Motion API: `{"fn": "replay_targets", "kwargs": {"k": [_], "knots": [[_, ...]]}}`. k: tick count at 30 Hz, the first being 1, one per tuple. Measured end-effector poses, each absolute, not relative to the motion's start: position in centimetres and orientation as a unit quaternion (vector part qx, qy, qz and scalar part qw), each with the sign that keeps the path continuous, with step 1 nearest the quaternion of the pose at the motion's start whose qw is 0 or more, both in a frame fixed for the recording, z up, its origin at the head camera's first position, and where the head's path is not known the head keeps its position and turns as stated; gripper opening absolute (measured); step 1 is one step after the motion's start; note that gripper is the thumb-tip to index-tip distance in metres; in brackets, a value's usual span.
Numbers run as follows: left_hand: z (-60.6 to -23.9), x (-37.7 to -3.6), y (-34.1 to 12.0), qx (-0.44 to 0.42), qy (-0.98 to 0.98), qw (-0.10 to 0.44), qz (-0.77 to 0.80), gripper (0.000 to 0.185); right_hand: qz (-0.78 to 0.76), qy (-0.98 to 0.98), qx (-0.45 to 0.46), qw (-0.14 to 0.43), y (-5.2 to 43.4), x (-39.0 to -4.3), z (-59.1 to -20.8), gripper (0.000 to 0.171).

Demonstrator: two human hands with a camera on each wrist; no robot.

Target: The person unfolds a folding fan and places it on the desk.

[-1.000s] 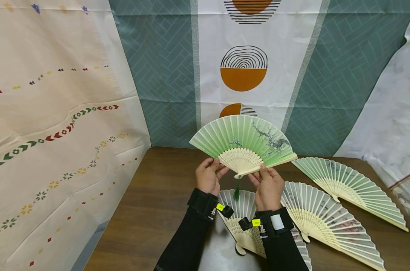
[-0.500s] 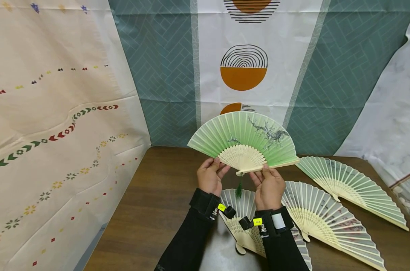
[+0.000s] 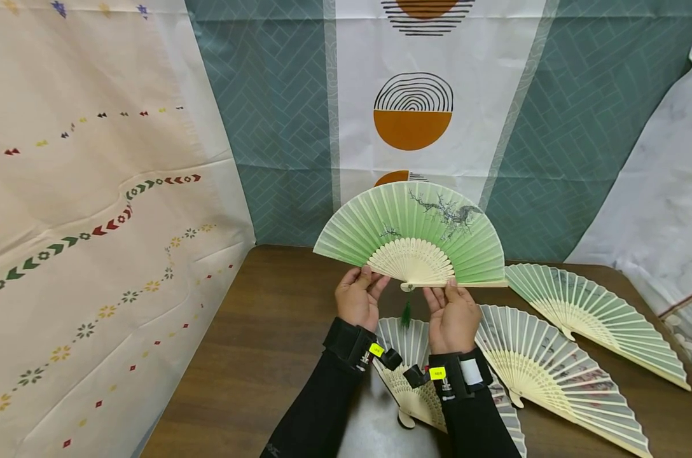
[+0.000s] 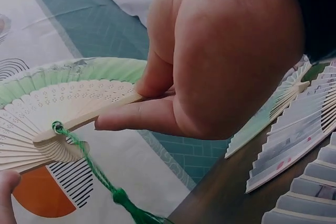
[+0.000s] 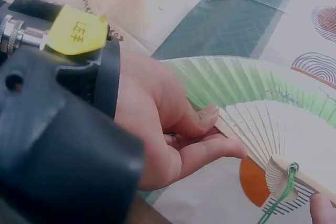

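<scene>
Two hands hold one green fan (image 3: 410, 232) spread wide above the counter (image 3: 266, 337). The left hand (image 3: 357, 300) pinches the fan's left outer rib between thumb and fingers; the right hand (image 3: 452, 315) pinches the right outer rib the same way, so the leaf stands upright just above and beyond both hands. A dark branch is painted on the leaf's upper right, and a green tassel (image 3: 406, 312) hangs from the pivot between the two hands.

Writing is scarce — each wrist strap carries a small yellow tag (image 3: 435, 373), and the marks on it are too small or blurred to read in any view.

Below and between the wrists, a pale fan (image 3: 406, 375) lies open on the counter, partly hidden by the sleeves. Just right of the right hand lies a second open fan (image 3: 552, 372) with reddish marks on its leaf, and farther right, beyond it, a third open fan (image 3: 592, 315) in pale green.

The counter is dark brown wood grain. Behind the hands hangs a teal herringbone cloth (image 3: 277, 114) with a white panel of orange half-discs and black arcs — to the left a cream cloth (image 3: 83, 191) with small arrow and flower trims, and at far right a marbled white sheet (image 3: 661, 178).
</scene>
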State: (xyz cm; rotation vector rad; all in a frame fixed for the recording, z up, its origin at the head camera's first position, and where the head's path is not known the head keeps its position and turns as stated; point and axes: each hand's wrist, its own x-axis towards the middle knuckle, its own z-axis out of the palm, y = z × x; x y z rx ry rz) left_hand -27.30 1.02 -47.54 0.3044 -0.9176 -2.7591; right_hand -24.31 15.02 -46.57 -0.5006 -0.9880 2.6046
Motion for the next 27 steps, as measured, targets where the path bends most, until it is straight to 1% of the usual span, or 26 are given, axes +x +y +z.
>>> {"fn": "replay_targets", "kwargs": {"k": [8, 14, 16, 21, 27], "knots": [[-47.5, -26.8, 0.6, 0.107, -0.308, 0.121, -0.938, 0.034, 0.926, -0.300, -0.179, 0.146, 14.1, -24.2, -46.7, 0.021], [-47.6, -26.6, 0.3, 0.101, -0.309, 0.135, -0.936, 0.034, 0.928, -0.298, -0.175, 0.138, 13.3, -24.1, -46.4, 0.029], [-47.6, -26.6, 0.0, 0.103, -0.306, 0.138, -0.936, 0.034, 0.928, -0.301, -0.172, 0.134, 13.0, -24.0, -46.5, 0.029], [-48.1, -26.4, -1.6, 0.129, -0.301, 0.147, -0.933, 0.031, 0.928, -0.326, -0.152, 0.099, 12.0, -24.6, -46.7, 0.022], [-49.1, -26.4, -5.6, 0.169, -0.291, 0.175, -0.925, 0.026, 0.909, -0.394, -0.132, 0.037, 8.8, -27.0, -46.9, 0.020]]}}
